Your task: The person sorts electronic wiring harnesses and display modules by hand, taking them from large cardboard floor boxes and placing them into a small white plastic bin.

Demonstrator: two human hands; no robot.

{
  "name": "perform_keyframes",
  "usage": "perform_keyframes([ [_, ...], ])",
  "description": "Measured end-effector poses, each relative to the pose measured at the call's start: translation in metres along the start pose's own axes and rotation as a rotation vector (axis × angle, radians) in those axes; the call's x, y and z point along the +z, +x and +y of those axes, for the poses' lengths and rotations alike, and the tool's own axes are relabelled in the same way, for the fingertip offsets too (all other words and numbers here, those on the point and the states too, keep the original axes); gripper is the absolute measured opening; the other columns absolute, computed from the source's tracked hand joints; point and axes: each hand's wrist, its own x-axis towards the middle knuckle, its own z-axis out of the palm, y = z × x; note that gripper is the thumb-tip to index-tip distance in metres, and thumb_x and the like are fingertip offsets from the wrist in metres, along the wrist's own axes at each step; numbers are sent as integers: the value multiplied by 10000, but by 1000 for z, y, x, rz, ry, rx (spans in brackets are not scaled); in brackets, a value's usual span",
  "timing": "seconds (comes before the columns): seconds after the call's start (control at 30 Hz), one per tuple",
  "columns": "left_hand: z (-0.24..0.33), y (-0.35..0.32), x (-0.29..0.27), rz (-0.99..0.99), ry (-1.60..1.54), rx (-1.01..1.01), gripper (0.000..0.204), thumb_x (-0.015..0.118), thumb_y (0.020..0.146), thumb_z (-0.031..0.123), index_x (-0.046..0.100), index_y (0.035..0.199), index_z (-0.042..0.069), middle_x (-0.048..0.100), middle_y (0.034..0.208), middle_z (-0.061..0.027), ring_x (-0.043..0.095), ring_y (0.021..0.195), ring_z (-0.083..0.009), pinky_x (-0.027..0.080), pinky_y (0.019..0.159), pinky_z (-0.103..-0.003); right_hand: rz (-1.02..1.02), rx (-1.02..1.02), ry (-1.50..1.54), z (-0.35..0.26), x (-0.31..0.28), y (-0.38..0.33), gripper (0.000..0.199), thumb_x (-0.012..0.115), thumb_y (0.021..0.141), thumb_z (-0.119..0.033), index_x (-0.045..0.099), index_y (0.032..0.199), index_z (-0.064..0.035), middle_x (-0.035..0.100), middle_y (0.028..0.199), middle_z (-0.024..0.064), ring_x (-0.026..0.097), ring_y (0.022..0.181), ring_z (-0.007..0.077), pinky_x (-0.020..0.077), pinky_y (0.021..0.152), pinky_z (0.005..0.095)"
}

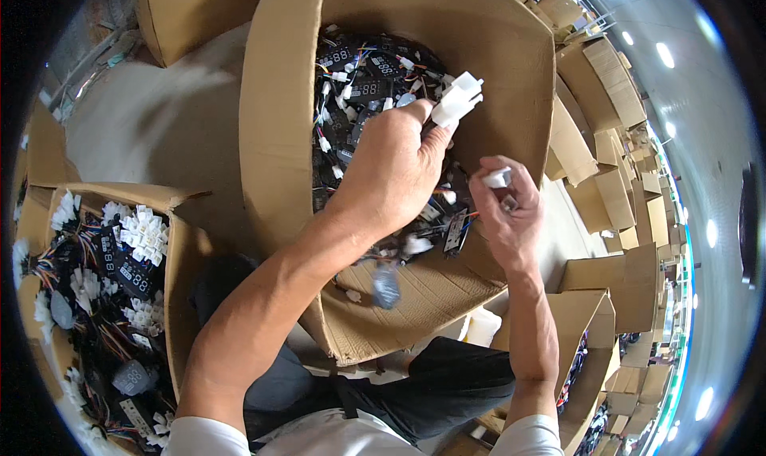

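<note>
My left hand [395,165] is raised over a large open cardboard box [279,153], its fingers closed on white plastic wire connectors [459,98] that stick out past the thumb. To its right, my right hand [515,217] curls its fingers around a small white connector [498,177]. Wires hang beside that hand near a small dark circuit board [456,231]. Below both hands, the box holds a heap of black display modules [371,89] with coloured wires and white plugs. A grey, blurred module [386,285] lies or hangs by the near flap.
At the left stands another cardboard box [179,296] full of display modules and bunched white connectors [145,234]. An open carton with wired parts [594,328] is at the right, near my forearm. Many more cartons [590,193] line the right side. Grey floor [152,121] shows at the upper left.
</note>
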Motion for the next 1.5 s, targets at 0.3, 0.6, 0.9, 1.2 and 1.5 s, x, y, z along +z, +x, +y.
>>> perform_keyframes([
  [0.3, 4, -6, 9, -246, -161, 130, 271, 523, 1042, 175, 619, 949, -61, 680, 789, -118, 610, 709, -197, 499, 705, -377, -34, -32, 279, -53, 6, 16, 96, 656, 949, -123, 616, 989, -46, 563, 788, -49, 479, 676, 19, 397, 596, 192],
  [0.6, 3, -7, 6, -273, -236, 16, 279, 530, 1044, 191, 636, 968, -55, 642, 725, -114, 560, 640, -145, 469, 617, -342, 68, -220, 339, -42, 36, 40, 169, 595, 1015, -168, 640, 1048, -9, 649, 838, 0, 559, 710, 38, 450, 596, 198],
  [0.9, -5, 0, -21, 79, -234, 214, 215, 681, 933, 157, 679, 1000, -48, 676, 773, -141, 633, 686, -220, 493, 664, -353, -894, 26, -454, 147, 84, -25, 212, 634, 895, -184, 649, 981, 10, 691, 981, 182, 651, 936, 387, 522, 832, 458],
  [1.2, 4, -5, -17, -77, -355, 43, 200, 649, 990, 209, 685, 1015, 13, 619, 677, 15, 536, 584, -64, 446, 547, -266, -792, -69, -440, 229, 108, -99, 244, 653, 862, -154, 709, 1075, -50, 686, 989, 193, 655, 980, 384, 528, 857, 476],
  [1.5, 3, -2, -12, 51, -158, 50, 288, 691, 961, 259, 696, 824, 6, 614, 612, 8, 519, 575, -48, 403, 519, -285, -1216, -259, -261, 134, 113, -116, 385, 594, 875, -48, 683, 1234, -153, 642, 1082, 153, 652, 965, 338, 528, 854, 420],
])
